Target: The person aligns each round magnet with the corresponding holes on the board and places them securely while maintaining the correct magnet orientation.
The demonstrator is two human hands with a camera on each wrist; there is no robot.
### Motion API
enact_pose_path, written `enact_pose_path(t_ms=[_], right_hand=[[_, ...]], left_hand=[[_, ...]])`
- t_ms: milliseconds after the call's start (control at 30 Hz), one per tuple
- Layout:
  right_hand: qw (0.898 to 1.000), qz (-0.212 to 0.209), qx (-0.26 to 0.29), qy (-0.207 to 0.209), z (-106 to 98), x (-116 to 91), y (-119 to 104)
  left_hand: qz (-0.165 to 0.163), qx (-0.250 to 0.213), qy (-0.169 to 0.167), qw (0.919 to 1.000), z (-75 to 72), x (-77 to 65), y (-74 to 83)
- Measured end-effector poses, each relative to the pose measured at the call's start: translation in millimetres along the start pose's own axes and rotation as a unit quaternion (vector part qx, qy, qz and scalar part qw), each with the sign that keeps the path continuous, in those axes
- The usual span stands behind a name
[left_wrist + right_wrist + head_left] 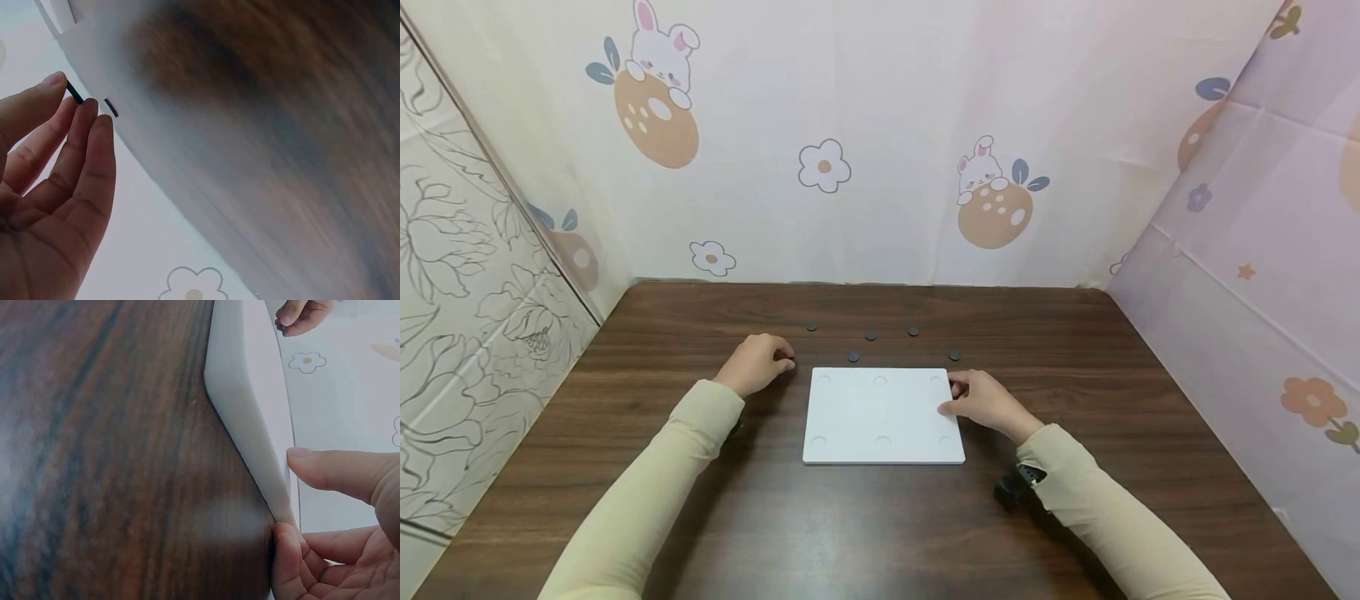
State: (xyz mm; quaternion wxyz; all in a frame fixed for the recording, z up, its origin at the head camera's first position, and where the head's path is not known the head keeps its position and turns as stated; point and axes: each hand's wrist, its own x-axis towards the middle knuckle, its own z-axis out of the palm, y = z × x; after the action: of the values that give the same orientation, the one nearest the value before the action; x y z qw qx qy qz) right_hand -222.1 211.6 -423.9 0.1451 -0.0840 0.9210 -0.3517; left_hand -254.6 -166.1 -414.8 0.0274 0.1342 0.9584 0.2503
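A flat white rectangular board with shallow round marks along its far and near edges lies on the table. Beside its right edge, my right hand grips the board, thumb on the top face and curled fingers against the side, as the right wrist view shows. My left hand is just left of the board's far left corner. Between its thumb and fingertips it pinches a thin black disc, seen nearly edge-on. Another black disc lies on the table just past those fingertips.
Several small black discs are scattered on the dark wooden table behind the board. A patterned curtain hangs at the table's far edge, with more patterned cloth on the right. A dark device is strapped to the right wrist.
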Motion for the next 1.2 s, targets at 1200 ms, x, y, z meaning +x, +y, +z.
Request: enact_pose_path(t_ms=[1200], right_hand=[[1.0,-0.002,0.003,0.003,0,0,0]], left_hand=[[0.047,-0.045,-0.001,0.9979,15.7,-18.5,24.9]])
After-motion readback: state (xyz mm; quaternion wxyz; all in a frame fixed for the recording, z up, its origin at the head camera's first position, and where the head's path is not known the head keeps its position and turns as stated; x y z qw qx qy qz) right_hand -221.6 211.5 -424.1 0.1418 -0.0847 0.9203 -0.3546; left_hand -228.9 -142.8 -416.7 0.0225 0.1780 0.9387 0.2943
